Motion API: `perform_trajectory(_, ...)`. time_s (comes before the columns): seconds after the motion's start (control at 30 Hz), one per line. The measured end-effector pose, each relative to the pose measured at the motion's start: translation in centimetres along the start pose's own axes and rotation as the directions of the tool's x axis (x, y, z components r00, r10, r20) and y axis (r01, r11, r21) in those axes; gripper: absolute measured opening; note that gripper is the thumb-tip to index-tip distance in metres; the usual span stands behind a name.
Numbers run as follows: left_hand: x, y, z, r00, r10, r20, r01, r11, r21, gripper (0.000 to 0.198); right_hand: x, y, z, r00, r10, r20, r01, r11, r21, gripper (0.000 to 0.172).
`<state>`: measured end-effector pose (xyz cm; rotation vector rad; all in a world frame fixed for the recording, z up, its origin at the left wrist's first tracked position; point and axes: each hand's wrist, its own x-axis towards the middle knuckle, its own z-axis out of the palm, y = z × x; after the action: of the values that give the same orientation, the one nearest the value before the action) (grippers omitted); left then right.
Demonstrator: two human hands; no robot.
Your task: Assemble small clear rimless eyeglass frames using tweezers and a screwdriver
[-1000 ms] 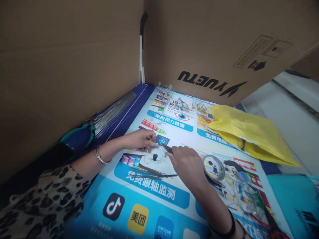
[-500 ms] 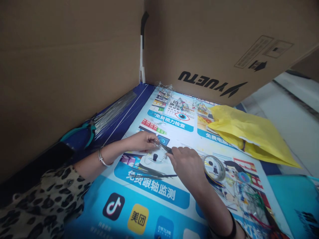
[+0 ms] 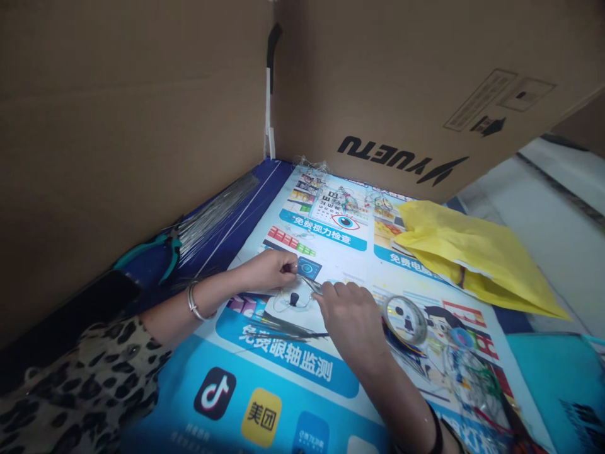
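Note:
My left hand (image 3: 269, 270) rests on the printed mat (image 3: 283, 391) with its fingers pinched on the top of a thin wire loop (image 3: 292, 301). My right hand (image 3: 352, 318) is closed around a small dark tool (image 3: 312, 285) whose tip meets the wire at my left fingertips. The loop lies flat on the mat just below both hands. A few loose thin rods (image 3: 283, 328) lie on the mat under my right wrist.
Tall cardboard walls (image 3: 132, 113) stand at the back and left. A bundle of metal wires (image 3: 212, 214) and teal-handled pliers (image 3: 151, 249) lie at the left. A yellow bag (image 3: 472, 258), a tape roll (image 3: 405, 318) and tangled coloured wire pieces (image 3: 472, 378) lie at the right.
My left hand has shifted slightly right and up along the wire. My right hand has moved a little left, bringing the tool tip closer to the left fingertips.

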<state>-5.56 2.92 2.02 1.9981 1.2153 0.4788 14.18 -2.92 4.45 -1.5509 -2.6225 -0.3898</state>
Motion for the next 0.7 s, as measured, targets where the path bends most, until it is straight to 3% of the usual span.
perform_trajectory(0.4,-0.3,1.3,-0.2,0.999,0.047,-0.015,-0.045,0.995,0.090,0.008,-0.3,-1.2,-0.6,0.999,0.041,0.020,-0.040,0.998,-0.047,0.017)
perform_trajectory(0.7,-0.1,0.7,-0.3,0.999,0.035,-0.005,-0.035,0.998,0.044,0.006,-0.4,-0.7,-0.3,0.998,0.002,0.058,0.000,0.999,-0.035,0.012)
